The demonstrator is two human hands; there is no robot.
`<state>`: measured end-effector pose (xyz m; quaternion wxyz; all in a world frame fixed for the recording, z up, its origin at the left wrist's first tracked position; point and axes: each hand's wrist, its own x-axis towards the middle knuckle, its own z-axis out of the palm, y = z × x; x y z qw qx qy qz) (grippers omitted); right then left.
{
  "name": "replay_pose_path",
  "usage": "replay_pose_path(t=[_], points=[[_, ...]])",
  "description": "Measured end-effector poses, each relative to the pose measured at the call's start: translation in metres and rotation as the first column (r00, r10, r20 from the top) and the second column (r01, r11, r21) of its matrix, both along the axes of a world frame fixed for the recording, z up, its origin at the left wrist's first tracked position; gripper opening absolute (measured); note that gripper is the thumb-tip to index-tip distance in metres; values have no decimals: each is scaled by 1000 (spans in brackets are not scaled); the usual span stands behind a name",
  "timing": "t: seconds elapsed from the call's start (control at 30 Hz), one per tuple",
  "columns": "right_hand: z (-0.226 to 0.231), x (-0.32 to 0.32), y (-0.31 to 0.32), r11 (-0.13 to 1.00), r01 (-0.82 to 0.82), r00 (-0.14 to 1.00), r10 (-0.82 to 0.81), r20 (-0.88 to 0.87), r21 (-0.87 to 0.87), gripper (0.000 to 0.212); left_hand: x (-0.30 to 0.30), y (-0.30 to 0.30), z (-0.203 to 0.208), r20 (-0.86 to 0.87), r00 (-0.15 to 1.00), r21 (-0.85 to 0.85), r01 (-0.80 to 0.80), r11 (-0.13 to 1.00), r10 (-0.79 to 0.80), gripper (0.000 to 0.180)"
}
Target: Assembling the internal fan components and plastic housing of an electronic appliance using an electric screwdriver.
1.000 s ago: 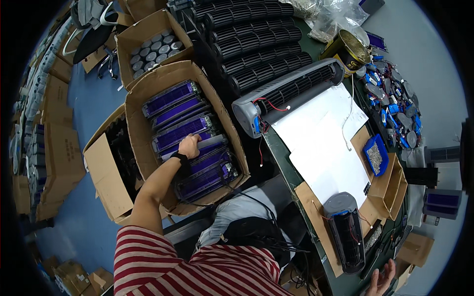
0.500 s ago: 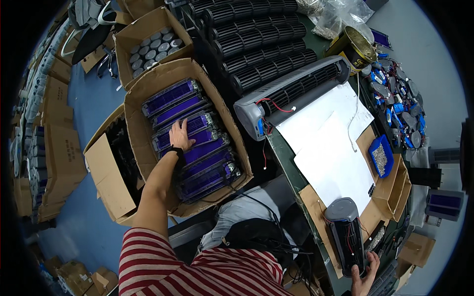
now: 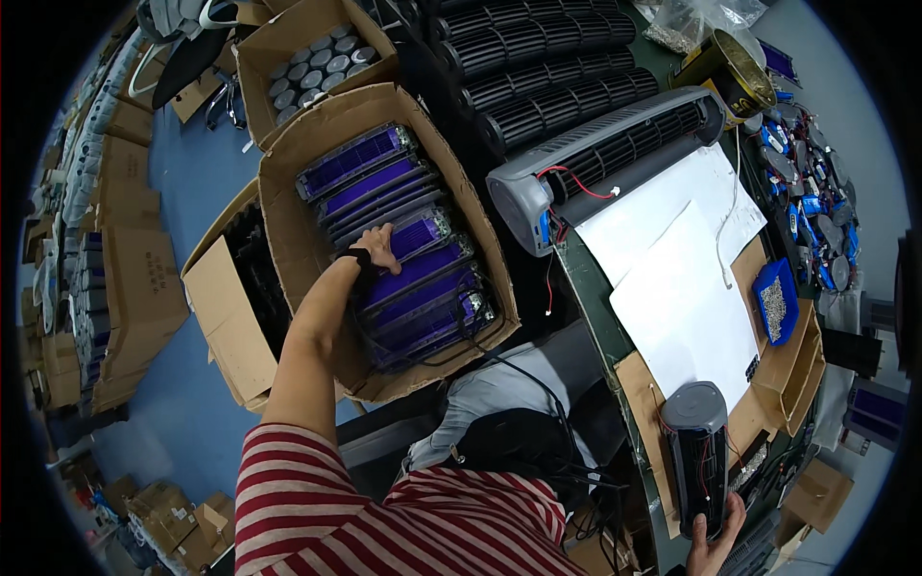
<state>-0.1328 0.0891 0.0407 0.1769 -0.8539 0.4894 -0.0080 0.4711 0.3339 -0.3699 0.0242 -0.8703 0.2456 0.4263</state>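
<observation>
My left hand (image 3: 380,250) reaches into an open cardboard box (image 3: 288,250) on the left. Its thumb and fingers are set across a purple-faced panel (image 3: 416,235) with a dark frame; the fingertips' grip is partly hidden. Several similar purple panels (image 3: 423,272) lie in a row around it. At the lower right, my right hand (image 3: 718,540) grips the near end of a dark grey, tower-shaped housing (image 3: 695,408) with thin red wires. Its thumb lies on the open face and its fingers wrap round the side.
A second housing (image 3: 523,206) with a red wire lies beside white sheets (image 3: 687,307) on the bench. A blue tray (image 3: 776,302) holds small metal parts. Black grilles (image 3: 567,106) are stacked behind. Black cables (image 3: 528,374) hang by the panel box. Another box (image 3: 317,72) holds grey round parts.
The whole view has shifted, moving the scene rightward. My left hand's fingers have drawn together on the panel, and the dark frames behind it show more. My right hand keeps its hold.
</observation>
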Motion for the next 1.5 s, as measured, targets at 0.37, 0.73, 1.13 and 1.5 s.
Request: replay_pose_path(t=[0.37,0.73,1.13,1.5], points=[[-9,5,-1,998,3,999,-5,-34,-56,55,-17,9,4,224,973,-116,90,989,-62,110],[-25,-14,-1,996,89,996,-90,-30,-17,59,-27,9,22,242,962,-68,149,987,-128,108],[-22,-3,-3,992,125,991,-123,-45,31,54,-73,-12,23,128,989,-170,102,980,-80,128],[-10,-31,-5,998,68,997,-69,27,7,49,-37,16,-33,-111,980,-166,-184,969,167,119]])
